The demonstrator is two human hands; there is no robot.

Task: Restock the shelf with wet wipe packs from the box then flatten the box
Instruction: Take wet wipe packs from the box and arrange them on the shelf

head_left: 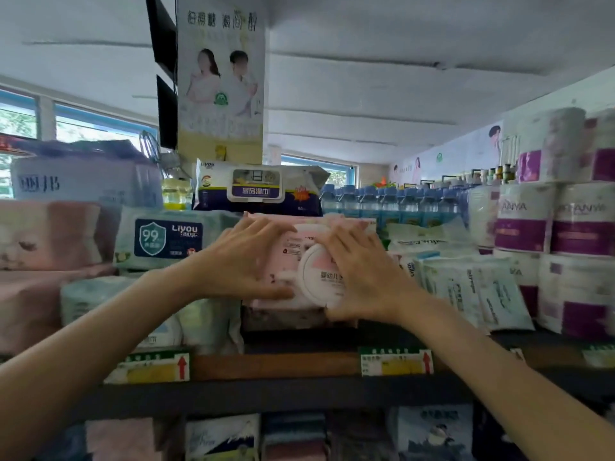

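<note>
Both hands meet on a pink wet wipe pack (293, 261) that stands on its edge on the top shelf (273, 364), its round white lid (321, 276) facing the camera. The left hand (239, 261) lies on the pack's left part with fingers (266, 224) spread wide over its upper edge and the thumb along its lower edge, so the pack is held between them. The right hand (362, 271) covers the right part of the lid, fingers slightly bent and fanned toward the pack's top, thumb low at the lid's bottom rim; it holds the pack too. The pack rests on another pink pack (293, 319) lying beneath it.

Just left stands a pale green Liyou wipe pack (166, 239) with a blue "99" shield. Behind and above sits a dark blue kitchen wipe pack (256, 188). To the right lean several white and green wipe packs (466, 287), then purple-banded toilet paper rolls (552, 224). Blue-capped water bottles (392, 199) line up behind. Two price tags (396, 362) with red arrows hang on the shelf's front edge. A poster (221, 78) covers a pillar above.
</note>
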